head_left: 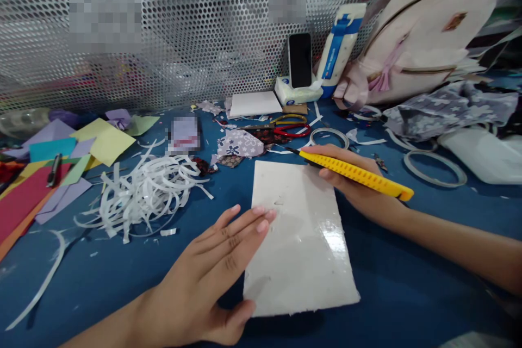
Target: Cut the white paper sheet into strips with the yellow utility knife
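Observation:
A white board point(302, 250) with a glossy surface and rough edges lies on the blue table point(196, 288). My left hand point(220, 266) rests with its fingers stretched over the board's left side, its thumb by the lower left edge. Closed around a yellow hot glue gun or cutter-like tool point(354, 171), its exact kind unclear, my right hand point(350, 179) is at the board's upper right corner. The tool's dark, thin tip points left, above the board's far edge.
Curled white paper strips point(150, 190) and coloured papers point(110, 141) lie at the left. Behind the board are red-handled scissors point(293, 129), patterned fabric point(240, 143) and a tape roll point(330, 137). A phone point(299, 60), bottle point(340, 49) and backpack point(424, 38) stand farther back.

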Action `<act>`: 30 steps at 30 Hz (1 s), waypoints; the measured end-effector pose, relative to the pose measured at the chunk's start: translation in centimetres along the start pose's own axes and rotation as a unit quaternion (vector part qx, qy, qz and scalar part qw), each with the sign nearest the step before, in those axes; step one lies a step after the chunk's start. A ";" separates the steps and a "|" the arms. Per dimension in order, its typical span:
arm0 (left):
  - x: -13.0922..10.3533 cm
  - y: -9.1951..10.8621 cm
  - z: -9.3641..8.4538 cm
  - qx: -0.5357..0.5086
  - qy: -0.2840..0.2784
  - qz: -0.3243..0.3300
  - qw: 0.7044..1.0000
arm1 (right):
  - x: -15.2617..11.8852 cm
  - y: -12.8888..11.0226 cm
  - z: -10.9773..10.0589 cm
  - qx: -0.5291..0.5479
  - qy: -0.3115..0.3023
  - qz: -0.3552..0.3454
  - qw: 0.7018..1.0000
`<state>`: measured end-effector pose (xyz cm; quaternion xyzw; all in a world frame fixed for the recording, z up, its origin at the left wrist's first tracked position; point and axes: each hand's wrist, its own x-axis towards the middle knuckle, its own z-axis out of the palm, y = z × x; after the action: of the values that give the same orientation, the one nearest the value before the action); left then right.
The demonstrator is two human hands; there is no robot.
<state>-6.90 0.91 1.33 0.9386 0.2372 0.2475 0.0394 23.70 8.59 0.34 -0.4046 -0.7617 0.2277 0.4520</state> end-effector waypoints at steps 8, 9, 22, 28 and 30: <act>0.0 -0.3 -0.1 -0.042 0.008 0.033 0.999 | 0.2 0.2 0.0 -0.025 -0.030 0.036 0.999; -0.1 -0.2 -0.2 -0.041 0.005 0.036 0.998 | 0.3 0.2 0.0 -0.027 -0.039 0.042 0.998; 0.2 0.0 -0.1 -0.028 0.009 0.045 0.999 | 0.3 1.5 -0.2 0.012 -0.088 0.034 0.995; 0.3 -0.2 0.4 -0.057 -0.020 0.048 0.997 | 0.4 0.8 -0.2 0.036 -0.090 0.059 0.994; 0.2 -0.4 0.4 -0.073 -0.022 0.032 0.997 | 0.5 0.7 -0.2 0.041 -0.082 0.065 0.994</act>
<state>-6.74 1.41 0.95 0.9455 0.1876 0.2445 0.1051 24.01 9.39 0.17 -0.4144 -0.7582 0.3199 0.3887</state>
